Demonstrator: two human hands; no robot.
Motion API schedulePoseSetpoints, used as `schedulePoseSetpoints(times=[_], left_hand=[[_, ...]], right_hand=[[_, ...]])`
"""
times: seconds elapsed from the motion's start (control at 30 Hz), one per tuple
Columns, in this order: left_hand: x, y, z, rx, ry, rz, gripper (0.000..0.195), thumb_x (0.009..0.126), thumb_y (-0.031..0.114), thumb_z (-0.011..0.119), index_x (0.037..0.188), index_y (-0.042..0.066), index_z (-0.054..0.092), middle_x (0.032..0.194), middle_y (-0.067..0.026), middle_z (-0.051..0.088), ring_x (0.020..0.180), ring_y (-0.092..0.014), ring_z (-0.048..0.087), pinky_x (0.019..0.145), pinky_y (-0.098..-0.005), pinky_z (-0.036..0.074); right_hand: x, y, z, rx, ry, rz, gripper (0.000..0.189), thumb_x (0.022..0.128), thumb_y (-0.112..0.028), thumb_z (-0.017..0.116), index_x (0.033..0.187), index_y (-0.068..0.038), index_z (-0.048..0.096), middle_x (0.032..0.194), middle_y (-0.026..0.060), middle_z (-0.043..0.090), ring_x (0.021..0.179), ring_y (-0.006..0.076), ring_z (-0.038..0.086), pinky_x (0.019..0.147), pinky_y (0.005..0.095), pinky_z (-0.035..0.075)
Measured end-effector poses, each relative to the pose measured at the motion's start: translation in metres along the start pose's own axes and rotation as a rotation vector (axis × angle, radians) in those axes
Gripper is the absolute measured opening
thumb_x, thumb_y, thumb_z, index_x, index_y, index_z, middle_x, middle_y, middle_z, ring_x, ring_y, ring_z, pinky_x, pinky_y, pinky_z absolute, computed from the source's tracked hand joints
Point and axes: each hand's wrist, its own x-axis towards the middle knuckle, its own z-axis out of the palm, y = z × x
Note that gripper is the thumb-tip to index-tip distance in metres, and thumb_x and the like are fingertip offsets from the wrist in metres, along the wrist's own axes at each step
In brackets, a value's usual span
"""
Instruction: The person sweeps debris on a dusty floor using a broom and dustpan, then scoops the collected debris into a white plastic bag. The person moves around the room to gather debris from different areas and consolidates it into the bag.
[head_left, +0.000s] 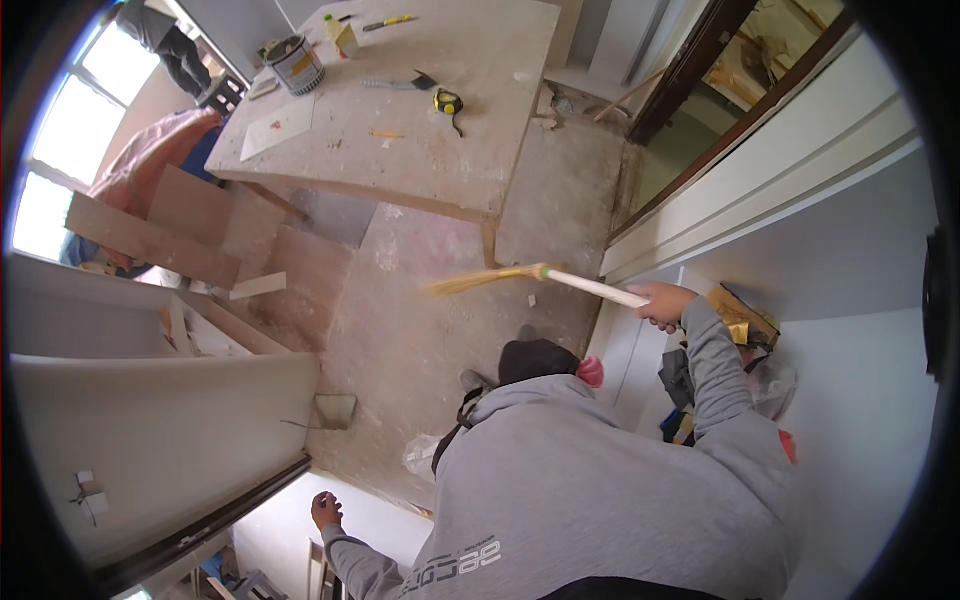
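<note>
My right hand (664, 304) is closed around the pale handle of a straw broom (495, 277), out to the right of my body. The broom's yellow bristles point left over the dusty floor (405, 330), and their tips look blurred. Low on the left, my left hand (327, 510) is held away from my body with loosely curled fingers, and no object shows in it. It is nearest to a pale wall panel (360, 517). A grey sweatshirt sleeve covers each arm.
Ahead stands a worktable (420, 165) with a paint can (296, 66), a tape measure (448, 103) and a pencil (386, 135). Loose boards (150, 236) lie left. Bags and tools (739, 337) sit beside my right arm. Another person (169, 45) is at the far left window.
</note>
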Motion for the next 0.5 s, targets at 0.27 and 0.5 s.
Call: schedulePoseSetpoints(times=[0.27, 0.5], left_hand=[[0.016, 0.058, 0.069, -0.015, -0.083, -0.186, 0.028, 0.093, 0.019, 0.063, 0.116, 0.005, 0.055, 0.091, -0.0136, 0.066, 0.071, -0.029, 0.068, 0.048, -0.0440, 0.053], [0.017, 0.142, 0.220, 0.222, -0.354, 0.004, 0.034, 0.091, 0.023, 0.067, 0.118, 0.004, 0.063, 0.092, -0.0129, 0.072, 0.073, -0.022, 0.070, 0.054, -0.0351, 0.055]], right_hand=[[0.064, 0.069, -0.015, 0.538, 0.256, 0.043, 0.080, 0.093, -0.010, 0.060, 0.156, -0.006, 0.012, 0.061, 0.0062, 0.047, 0.043, 0.0155, 0.044, 0.036, 0.0325, 0.037], [0.092, 0.093, -0.092, 0.797, 0.229, -0.089, 0.048, 0.095, -0.014, 0.057, 0.137, -0.002, 0.037, 0.062, 0.0027, 0.046, 0.044, 0.0131, 0.043, 0.037, 0.0307, 0.035]])
